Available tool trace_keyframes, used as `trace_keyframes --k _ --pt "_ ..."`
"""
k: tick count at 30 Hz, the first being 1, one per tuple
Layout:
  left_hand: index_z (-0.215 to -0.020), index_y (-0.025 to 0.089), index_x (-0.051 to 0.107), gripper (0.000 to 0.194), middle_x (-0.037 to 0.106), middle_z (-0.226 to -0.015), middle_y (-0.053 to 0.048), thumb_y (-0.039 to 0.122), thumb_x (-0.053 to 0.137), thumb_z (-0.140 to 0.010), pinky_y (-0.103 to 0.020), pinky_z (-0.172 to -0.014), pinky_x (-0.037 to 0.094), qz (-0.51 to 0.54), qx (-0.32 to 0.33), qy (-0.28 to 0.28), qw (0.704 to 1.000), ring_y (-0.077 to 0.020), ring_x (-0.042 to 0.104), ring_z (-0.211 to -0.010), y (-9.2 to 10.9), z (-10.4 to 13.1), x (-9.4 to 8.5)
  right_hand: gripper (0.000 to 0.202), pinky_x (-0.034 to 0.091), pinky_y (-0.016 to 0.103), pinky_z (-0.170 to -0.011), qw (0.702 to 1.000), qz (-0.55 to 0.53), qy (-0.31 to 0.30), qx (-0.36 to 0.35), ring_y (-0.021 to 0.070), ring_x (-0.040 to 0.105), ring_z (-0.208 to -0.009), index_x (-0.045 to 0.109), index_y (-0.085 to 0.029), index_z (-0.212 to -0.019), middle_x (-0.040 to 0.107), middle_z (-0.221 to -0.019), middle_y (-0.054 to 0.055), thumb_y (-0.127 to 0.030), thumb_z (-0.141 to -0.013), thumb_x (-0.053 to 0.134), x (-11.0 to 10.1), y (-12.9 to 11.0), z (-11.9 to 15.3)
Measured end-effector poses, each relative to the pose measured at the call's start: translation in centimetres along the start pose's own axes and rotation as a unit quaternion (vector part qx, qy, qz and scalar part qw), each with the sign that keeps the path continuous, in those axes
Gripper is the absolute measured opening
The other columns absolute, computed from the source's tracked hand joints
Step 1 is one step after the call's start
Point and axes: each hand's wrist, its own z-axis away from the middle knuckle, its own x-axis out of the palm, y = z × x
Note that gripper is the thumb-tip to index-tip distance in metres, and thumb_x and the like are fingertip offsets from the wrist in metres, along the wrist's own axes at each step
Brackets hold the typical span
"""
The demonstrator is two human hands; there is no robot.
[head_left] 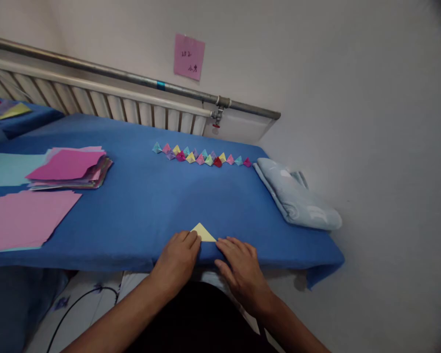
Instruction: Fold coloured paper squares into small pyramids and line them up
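A small sheet of pale yellow paper [205,233], folded into a triangle, lies at the front of the blue-covered table. My left hand [180,257] is closed over its left corner, with the fingertips bent onto the paper and hiding that part. At the right corner, the fingertips of my right hand [242,267] touch the paper's tip. Those fingers are stretched out, and the thumb is held apart from them. Farther back, several small folded paper shapes [200,159] in many colours stand in two staggered rows.
Stacks of coloured paper sit at the left: a magenta-topped pile [68,164], pink sheets [29,218] and light blue sheets [12,169]. A folded grey-blue blanket [297,196] lies at the right end. Behind are a radiator [113,105] and a pipe with a valve [216,116].
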Motion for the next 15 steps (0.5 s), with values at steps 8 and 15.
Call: trace_keyframes --k 8,15 --pt "-0.085 0.018 0.063 0.008 0.059 -0.087 -0.001 0.020 0.056 -0.082 -0.024 -0.070 0.044 0.102 0.004 -0.109 0.989 -0.0131 0.057 -0.075 -3.1 -4.2 -2.6 0.026 0.045 0.038 -0.088 0.991 -0.092 0.078 0.058 0.0210 0.058 -0.104 0.058 -0.019 -0.112 0.067 -0.107 0.009 -0.027 -0.093 0.042 0.8 0.7 0.2" --pt "-0.078 0.018 0.063 0.005 0.058 -0.080 0.001 0.021 0.061 -0.076 -0.021 -0.065 0.040 0.093 0.033 -0.191 0.977 -0.0116 0.055 -0.070 -3.6 -6.4 -3.6 0.023 0.042 0.041 -0.091 0.986 -0.129 0.089 0.058 0.0219 0.057 -0.105 0.060 -0.018 -0.108 0.066 -0.108 0.009 -0.023 -0.091 0.046 1.1 0.9 0.5"
